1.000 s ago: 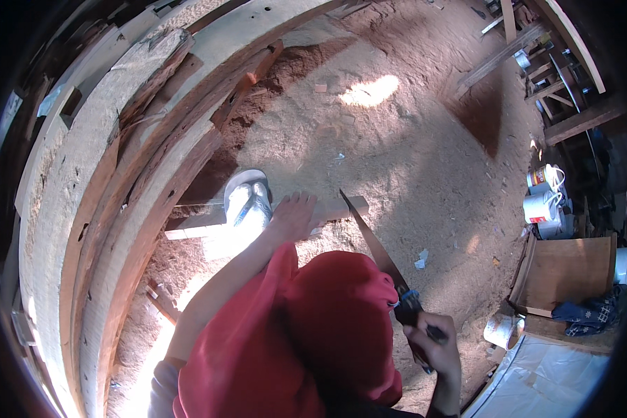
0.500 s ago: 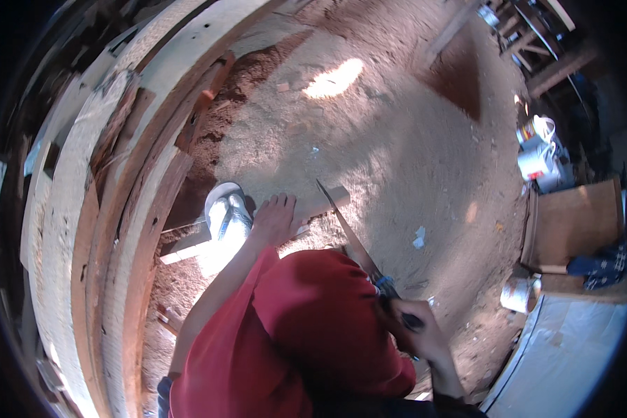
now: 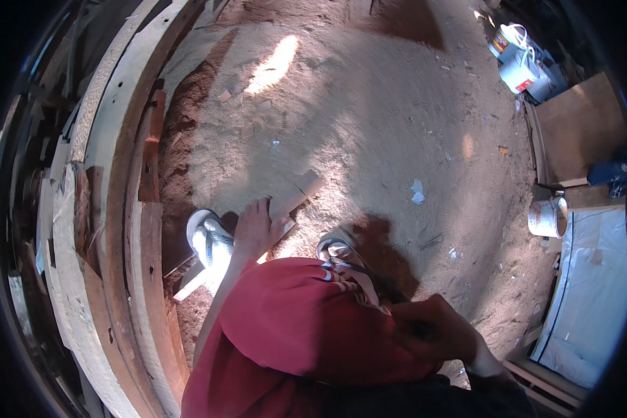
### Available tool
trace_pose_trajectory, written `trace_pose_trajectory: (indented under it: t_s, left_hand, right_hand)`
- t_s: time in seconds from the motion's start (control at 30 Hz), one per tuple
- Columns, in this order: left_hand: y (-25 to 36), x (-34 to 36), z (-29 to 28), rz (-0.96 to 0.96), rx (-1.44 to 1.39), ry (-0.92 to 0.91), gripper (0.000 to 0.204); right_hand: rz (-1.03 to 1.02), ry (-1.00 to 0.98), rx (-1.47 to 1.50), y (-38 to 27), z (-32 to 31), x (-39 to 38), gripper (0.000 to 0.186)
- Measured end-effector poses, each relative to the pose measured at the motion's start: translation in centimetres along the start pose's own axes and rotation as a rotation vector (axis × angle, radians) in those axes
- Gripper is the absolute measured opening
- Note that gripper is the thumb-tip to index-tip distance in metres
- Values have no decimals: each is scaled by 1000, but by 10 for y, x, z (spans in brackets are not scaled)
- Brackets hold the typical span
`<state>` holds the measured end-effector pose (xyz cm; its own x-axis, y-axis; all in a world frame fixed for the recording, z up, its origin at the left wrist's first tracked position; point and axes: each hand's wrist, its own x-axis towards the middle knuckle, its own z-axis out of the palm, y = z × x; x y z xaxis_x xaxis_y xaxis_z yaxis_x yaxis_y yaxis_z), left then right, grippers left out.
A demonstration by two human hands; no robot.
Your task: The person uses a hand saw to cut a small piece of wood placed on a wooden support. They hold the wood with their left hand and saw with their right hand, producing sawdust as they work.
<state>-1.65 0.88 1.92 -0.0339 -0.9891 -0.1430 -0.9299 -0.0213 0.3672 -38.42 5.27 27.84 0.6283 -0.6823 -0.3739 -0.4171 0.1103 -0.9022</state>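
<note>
My left hand [image 3: 255, 230] lies across a short wooden board [image 3: 294, 200] on the ground, fingers over it and holding it down. A thin dark line crosses the board near its far end. Beside that hand, my left foot [image 3: 212, 237] in a sandal stands in bright light near a pale wood strip [image 3: 191, 285]. My right hand [image 3: 442, 331] is closed round the dark handle of a handsaw [image 3: 425, 332], low beside my red-clothed knee [image 3: 292, 299]. Most of the saw's blade is hidden or hard to make out by the knee. My other foot [image 3: 338, 249] shows beyond it.
Long timber beams [image 3: 143, 251] are stacked along the left. Sawdust-covered ground [image 3: 369, 139] stretches ahead with scraps on it. At right are white buckets [image 3: 519, 73], a brown wooden panel [image 3: 579, 125], a paint-stained can [image 3: 547, 217] and a pale sheet-covered surface [image 3: 589, 292].
My right hand has drawn the saw back and down to the right; its blade no longer shows beside the board. My left hand stays on the board. The view has shifted.
</note>
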Motion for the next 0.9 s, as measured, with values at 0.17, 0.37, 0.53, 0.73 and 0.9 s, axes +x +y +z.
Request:
trace_pose_trajectory:
  t_s: [0.17, 0.37, 0.53, 0.73, 0.9]
  left_hand:
    - [17, 7, -1, 13, 15, -46, 64]
    - [11, 5, -4, -2, 55, -21, 62]
    - [23, 10, 7, 37, 22, -65, 61]
    - [9, 6, 0, -11, 69, -74, 62]
    - [23, 10, 6, 34, 32, -55, 62]
  right_hand:
    - [-2, 51, 43, 37, 16, 41, 12]
    - [33, -174, -29, -9, -12, -5, 14]
    - [-122, 92, -20, 39, -5, 32, 17]
    - [-48, -88, 65, -7, -26, 8, 20]
    - [-115, 42, -47, 28, -4, 24, 17]
